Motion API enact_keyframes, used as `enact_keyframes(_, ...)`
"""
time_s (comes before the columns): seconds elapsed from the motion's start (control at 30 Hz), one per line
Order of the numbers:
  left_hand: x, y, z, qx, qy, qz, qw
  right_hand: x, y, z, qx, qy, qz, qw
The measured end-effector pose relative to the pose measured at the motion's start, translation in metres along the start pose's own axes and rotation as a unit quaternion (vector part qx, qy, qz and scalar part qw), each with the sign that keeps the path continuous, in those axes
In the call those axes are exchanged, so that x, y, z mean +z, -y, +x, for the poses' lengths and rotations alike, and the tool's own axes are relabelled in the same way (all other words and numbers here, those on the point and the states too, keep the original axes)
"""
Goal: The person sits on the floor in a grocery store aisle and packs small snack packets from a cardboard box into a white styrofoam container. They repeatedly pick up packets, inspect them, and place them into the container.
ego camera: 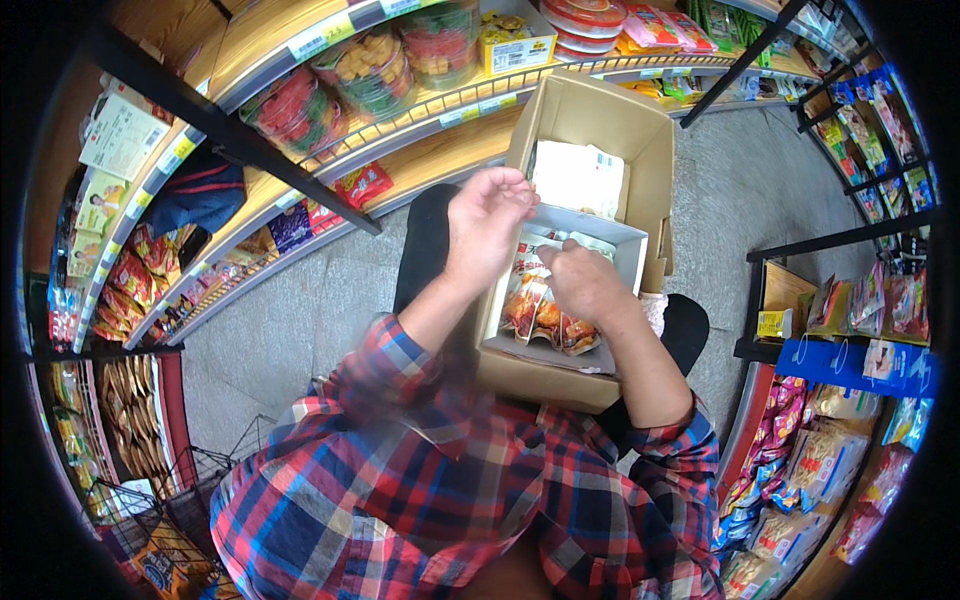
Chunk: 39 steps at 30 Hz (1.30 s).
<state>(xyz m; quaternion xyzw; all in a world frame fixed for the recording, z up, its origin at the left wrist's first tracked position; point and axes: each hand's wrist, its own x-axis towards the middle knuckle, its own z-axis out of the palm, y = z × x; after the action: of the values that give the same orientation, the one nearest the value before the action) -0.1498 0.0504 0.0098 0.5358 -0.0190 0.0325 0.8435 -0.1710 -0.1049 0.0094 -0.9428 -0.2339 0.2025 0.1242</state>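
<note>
An open brown cardboard box (551,379) rests on my lap, and a smaller white-edged box (634,259) sits inside it. The smaller box holds several food packets (536,296) with printed pictures of browned meat. My right hand (589,281) reaches over these packets, fingers bent down at their upper part; whether it grips one cannot be told. Above the smaller box's left edge is my left hand (491,214), its fingers curled with the tips near the thumb. Beyond the smaller box, a white packet (577,180) lies in the cardboard box, close to my left fingertips.
Curved wooden shelves (420,191) with a wire rail hold tubs of sweets (367,71) ahead and to the left. A black metal post (240,146) crosses in front of them. At right stands a rack with hanging snack bags (821,457). A wire basket (169,525) is at lower left.
</note>
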Motion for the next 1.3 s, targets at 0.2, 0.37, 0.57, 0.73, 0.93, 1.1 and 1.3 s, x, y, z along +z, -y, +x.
enact_keyframes(0.2,0.014,-0.019,0.063,0.216,0.164,0.527,0.805,-0.009,0.004,-0.004,0.014,-0.051,0.022,0.998)
enact_keyframes(0.37,0.030,-0.012,0.126,0.096,0.402,0.715,0.563,-0.011,0.005,-0.005,0.009,-0.086,0.039,0.995)
enact_keyframes(0.57,0.062,0.005,0.140,0.101,0.409,0.877,0.231,-0.011,0.004,-0.007,0.004,-0.105,0.050,0.993)
enact_keyframes(0.73,0.059,0.030,0.143,0.080,0.451,0.868,0.192,-0.009,0.005,-0.010,-0.006,-0.107,0.051,0.993)
enact_keyframes(0.93,0.054,0.048,0.148,0.113,0.431,0.858,0.257,-0.008,0.000,-0.011,-0.017,-0.105,0.053,0.993)
enact_keyframes(1.1,0.056,0.037,0.145,0.115,0.431,0.816,0.368,-0.010,0.002,-0.011,-0.012,-0.101,0.058,0.993)
enact_keyframes(1.3,0.041,-0.007,0.126,0.257,0.296,0.707,0.588,-0.011,0.002,-0.011,0.007,-0.098,0.061,0.993)
